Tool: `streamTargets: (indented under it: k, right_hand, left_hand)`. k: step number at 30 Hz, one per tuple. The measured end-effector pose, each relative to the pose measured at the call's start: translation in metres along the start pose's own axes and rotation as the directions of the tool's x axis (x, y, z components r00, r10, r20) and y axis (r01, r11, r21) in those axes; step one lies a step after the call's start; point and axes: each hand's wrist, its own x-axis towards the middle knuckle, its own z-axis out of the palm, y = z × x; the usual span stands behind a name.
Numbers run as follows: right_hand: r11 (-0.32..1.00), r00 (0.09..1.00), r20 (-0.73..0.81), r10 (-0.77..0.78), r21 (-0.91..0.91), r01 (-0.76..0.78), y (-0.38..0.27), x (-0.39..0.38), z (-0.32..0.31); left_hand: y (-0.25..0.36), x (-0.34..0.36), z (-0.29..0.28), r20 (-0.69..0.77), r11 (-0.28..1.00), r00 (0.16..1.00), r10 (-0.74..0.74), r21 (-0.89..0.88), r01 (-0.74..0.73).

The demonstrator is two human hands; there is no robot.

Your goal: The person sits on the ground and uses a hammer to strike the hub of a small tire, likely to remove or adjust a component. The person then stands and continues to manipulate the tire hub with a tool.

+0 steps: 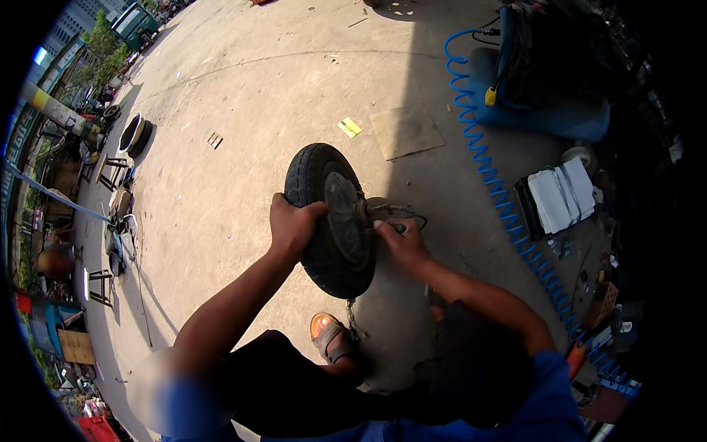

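Observation:
A small black-tyred wheel [303,175] stands upright before me, its grey hub [345,221] facing right. My left hand [293,227] is closed around the tyre's left side, the thumb lying over the sidewall. On the hub side, my right hand [403,244] pinches a slim tool with a dark green handle [398,228], seemingly a screwdriver. Its tip points at the wheel's rim, but I cannot tell whether it touches. A dark cable [394,209] leaves the hub's axle and loops behind my right hand. Below the tyre hangs a chain [351,315].
My sandalled foot [333,340] is just below the wheel. On the right, a coiled blue air hose [482,158] runs past a blue tank [541,121] and a white stack [563,195]. Flat cardboard [407,132] and a yellow card [350,127] lie ahead; stools [110,173] stand left.

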Motion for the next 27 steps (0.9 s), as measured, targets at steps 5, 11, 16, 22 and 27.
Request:
streamTargets:
  k: [5, 11, 16, 22, 27]
  right_hand:
    - [0.998, 0.997, 0.065, -0.039, -0.039, 0.042, -0.023, 0.009, 0.014]
    - [0.998, 0.997, 0.056, -0.051, -0.036, 0.053, -0.012, 0.010, 0.019]
    - [1.000, 0.997, 0.082, -0.006, -0.014, 0.007, -0.010, 0.011, 0.018]
    - [0.995, 0.992, 0.068, -0.102, -0.007, 0.103, -0.016, 0.008, 0.022]
    - [0.988, 0.986, 0.077, -0.150, -0.026, 0.153, -0.013, 0.009, 0.021]
  left_hand:
    - [0.003, -0.007, 0.002, 0.009, 0.999, 1.000, 0.021, 0.036, -0.022]
    - [-0.001, -0.006, 0.007, -0.017, 0.995, 0.998, 0.054, 0.082, -0.052]
    - [0.002, -0.007, 0.007, -0.011, 0.997, 0.999, 0.040, 0.071, -0.039]
    - [0.003, -0.009, 0.008, 0.001, 0.997, 0.999, 0.045, 0.065, -0.045]
    - [0.004, -0.010, 0.009, -0.002, 0.995, 0.999, 0.048, 0.084, -0.048]
